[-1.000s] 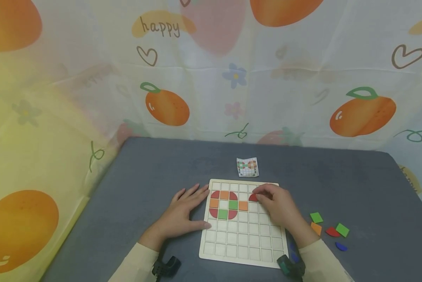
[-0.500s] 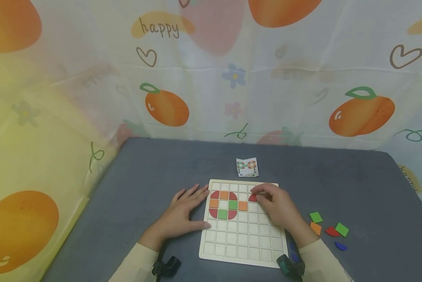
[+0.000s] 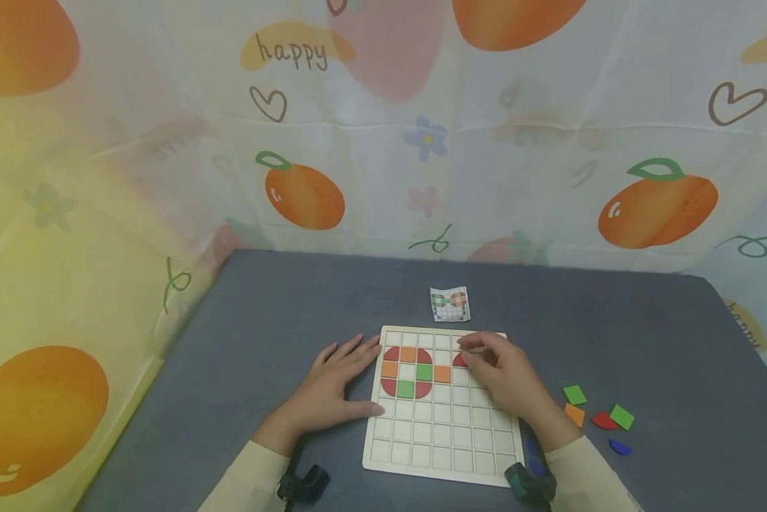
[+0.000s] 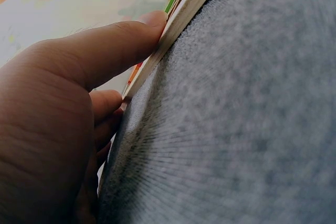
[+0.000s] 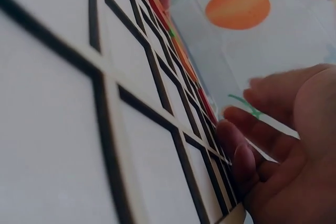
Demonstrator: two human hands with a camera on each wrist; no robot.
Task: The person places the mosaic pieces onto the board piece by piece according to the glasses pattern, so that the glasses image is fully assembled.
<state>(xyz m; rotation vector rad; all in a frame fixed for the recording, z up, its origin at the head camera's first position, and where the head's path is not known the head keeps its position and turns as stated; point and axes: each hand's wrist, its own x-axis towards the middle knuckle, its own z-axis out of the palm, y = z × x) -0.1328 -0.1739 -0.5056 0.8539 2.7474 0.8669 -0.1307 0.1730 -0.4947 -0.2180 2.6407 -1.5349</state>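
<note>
Red piece (image 3: 459,359) at the second row from the far edge of the grid board (image 3: 431,432), fifth column; whether it sits flush cannot be told. The right hand (image 3: 506,373), fingers bent and narrowly spaced, meets its right side; pinch or mere touch cannot be distinguished. The left hand (image 3: 329,395), fingers spread wide, braces the board's left edge, thumb on the rim. For good seating, the curve should probably be matched to the printed card (image 3: 450,304) beyond the board's far edge, then the piece pressed level by one fingertip without nudging the neighbouring orange square (image 3: 442,374). Right of the board, on the table (image 3: 294,284): loose pieces (image 3: 622,417).
</note>
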